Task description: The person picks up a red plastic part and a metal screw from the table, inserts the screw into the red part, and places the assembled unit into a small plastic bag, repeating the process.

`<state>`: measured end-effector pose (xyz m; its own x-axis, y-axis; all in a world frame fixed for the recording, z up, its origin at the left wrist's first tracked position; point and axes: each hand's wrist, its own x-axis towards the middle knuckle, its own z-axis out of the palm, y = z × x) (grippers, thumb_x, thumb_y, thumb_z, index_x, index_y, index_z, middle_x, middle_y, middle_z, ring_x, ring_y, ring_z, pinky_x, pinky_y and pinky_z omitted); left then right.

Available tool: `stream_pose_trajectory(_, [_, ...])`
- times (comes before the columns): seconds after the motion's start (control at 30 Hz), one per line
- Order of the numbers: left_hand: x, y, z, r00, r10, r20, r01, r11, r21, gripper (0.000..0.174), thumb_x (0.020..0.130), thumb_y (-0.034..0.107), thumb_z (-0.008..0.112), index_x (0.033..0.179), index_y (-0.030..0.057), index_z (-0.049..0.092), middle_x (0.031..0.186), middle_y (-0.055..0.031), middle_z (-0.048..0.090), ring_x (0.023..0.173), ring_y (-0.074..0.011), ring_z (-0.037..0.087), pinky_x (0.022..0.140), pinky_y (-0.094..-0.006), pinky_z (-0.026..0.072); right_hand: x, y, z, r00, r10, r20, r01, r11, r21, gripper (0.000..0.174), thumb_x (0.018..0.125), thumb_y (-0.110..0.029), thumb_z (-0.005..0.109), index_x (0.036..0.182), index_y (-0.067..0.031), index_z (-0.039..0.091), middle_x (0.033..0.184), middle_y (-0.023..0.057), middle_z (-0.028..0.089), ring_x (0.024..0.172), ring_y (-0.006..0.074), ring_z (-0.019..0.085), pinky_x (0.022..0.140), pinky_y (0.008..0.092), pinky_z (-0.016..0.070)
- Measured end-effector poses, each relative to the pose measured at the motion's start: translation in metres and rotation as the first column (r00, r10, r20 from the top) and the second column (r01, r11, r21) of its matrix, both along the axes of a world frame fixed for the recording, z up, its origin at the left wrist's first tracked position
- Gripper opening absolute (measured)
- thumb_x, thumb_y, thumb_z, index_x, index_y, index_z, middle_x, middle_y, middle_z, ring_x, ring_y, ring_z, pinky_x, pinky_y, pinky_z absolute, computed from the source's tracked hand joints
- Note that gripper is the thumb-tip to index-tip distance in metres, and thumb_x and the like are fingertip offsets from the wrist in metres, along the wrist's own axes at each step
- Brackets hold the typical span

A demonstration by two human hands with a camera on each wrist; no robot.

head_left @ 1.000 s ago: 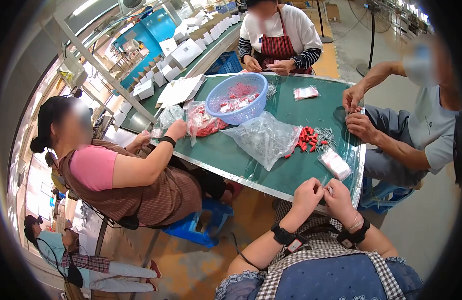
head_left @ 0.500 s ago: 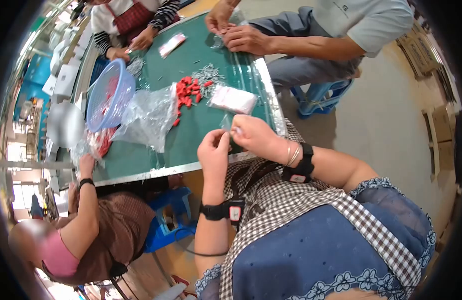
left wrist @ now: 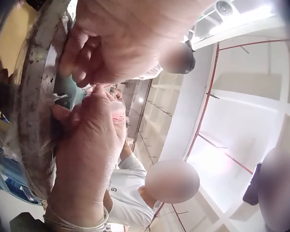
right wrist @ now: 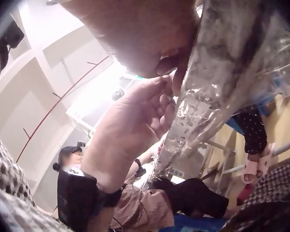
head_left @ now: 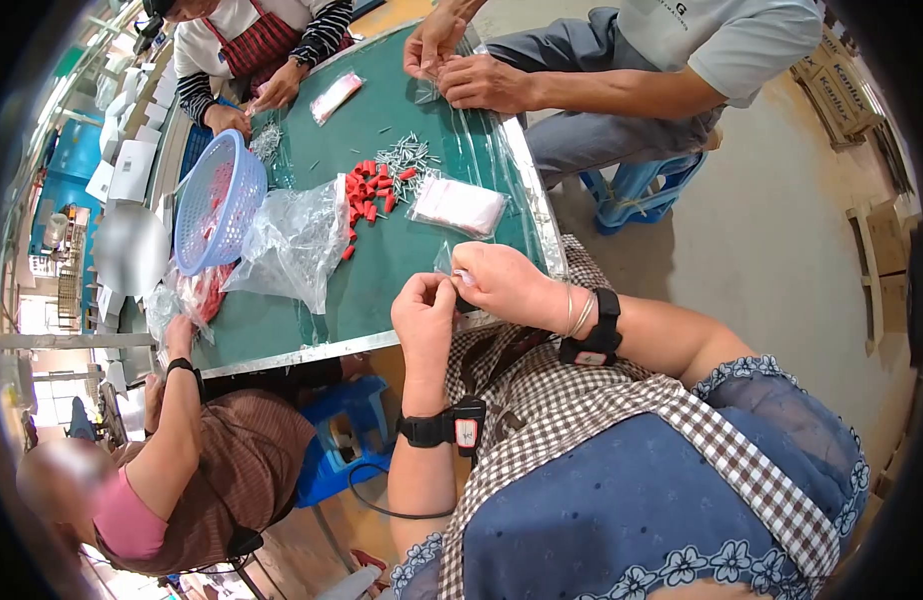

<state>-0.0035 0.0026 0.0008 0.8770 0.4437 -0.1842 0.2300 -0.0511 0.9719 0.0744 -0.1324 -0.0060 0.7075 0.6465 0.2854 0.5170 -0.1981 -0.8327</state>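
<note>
At the table's near edge, the left hand (head_left: 425, 315) and right hand (head_left: 512, 285) meet fingertip to fingertip. A small clear plastic bag (head_left: 444, 257) shows just beyond their fingers, pinched between them. The right hand's curled fingers also hold something small and whitish (head_left: 466, 277). In the left wrist view, clear plastic with red print (left wrist: 118, 114) shows beside the right hand (left wrist: 89, 140). The right wrist view shows the left hand (right wrist: 130, 123) with bent fingers; its fingertips are partly hidden. Beyond the hands lie a stack of clear bags (head_left: 462, 206), red plugs (head_left: 367, 195) and grey screws (head_left: 410, 155).
A large clear bag (head_left: 294, 240) and a blue-purple basket (head_left: 220, 205) stand left on the green table (head_left: 382, 285). Three other people sit around it, their hands at its edges. Its metal rim (head_left: 307, 353) runs beside the left hand.
The head view has turned, shifting the table leftward in the picture. Both hands have stayed together at the table's near edge, with only small finger movements visible.
</note>
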Motion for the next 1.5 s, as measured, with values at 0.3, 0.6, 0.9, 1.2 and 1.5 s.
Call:
stream_pose_trajectory(0.3, [0.011,-0.001,-0.003,0.996,0.076,0.056,-0.094,0.864,0.494,0.01,0.082,0.005,0.063,0.076,-0.0028,0.062,0.063,-0.0016,0.058,0.056,-0.0081,0.051,0.053,-0.0252,0.0431,-0.001,-0.001,0.0,0.996,-0.059,-0.063,0.062,0.997,0.053,0.015,0.084,-0.013,0.055,0.087,0.0006,0.05,0.079,0.0228,0.057,0.079,0.0429,0.057,0.069,0.0489,0.0448])
stream_pose_trajectory(0.6, [0.011,0.0,0.005,0.995,0.09,0.041,-0.091,0.996,0.024,0.017,0.082,0.004,0.063,0.097,-0.0021,0.064,0.069,-0.0013,0.057,0.06,-0.0071,0.051,0.053,-0.0255,0.0429,-0.003,0.0,-0.001,0.999,-0.034,-0.028,0.035,0.998,0.046,0.015,0.083,-0.014,0.057,0.085,-0.0004,0.05,0.079,0.0215,0.057,0.079,0.0425,0.057,0.069,0.049,0.0451])
stream_pose_trajectory(0.9, [0.013,0.008,0.004,0.991,0.004,0.137,-0.05,0.942,0.333,0.044,0.081,-0.004,0.057,0.124,0.0004,0.052,0.069,0.0034,0.053,0.058,-0.0037,0.047,0.051,-0.0188,0.0395,-0.005,-0.013,0.006,0.997,-0.041,0.06,0.038,0.998,0.045,0.024,0.079,-0.015,0.068,0.095,-0.0039,0.055,0.091,0.0169,0.059,0.08,0.0372,0.06,0.069,0.044,0.0483])
stream_pose_trajectory(1.2, [0.004,-0.006,0.029,0.988,-0.057,0.14,0.031,0.982,0.184,0.062,0.08,-0.007,0.053,0.139,0.0001,0.038,0.068,0.0028,0.051,0.059,-0.0029,0.047,0.053,-0.0182,0.0392,-0.003,-0.021,0.031,0.976,0.081,0.2,-0.077,0.997,-0.027,0.067,0.066,-0.019,0.082,0.127,-0.0104,0.057,0.125,0.0124,0.058,0.087,0.0307,0.065,0.075,0.0381,0.0536])
stream_pose_trajectory(1.5, [0.001,-0.013,0.036,0.996,-0.065,0.067,0.058,0.994,0.093,0.061,0.081,-0.005,0.057,0.139,-0.0012,0.04,0.065,0.0019,0.05,0.06,-0.0039,0.048,0.058,-0.0194,0.0433,0.001,-0.018,0.012,0.99,0.104,0.098,-0.114,0.989,0.095,0.047,0.069,-0.023,0.08,0.111,-0.0078,0.065,0.104,0.0089,0.066,0.089,0.0294,0.065,0.075,0.0356,0.0532])
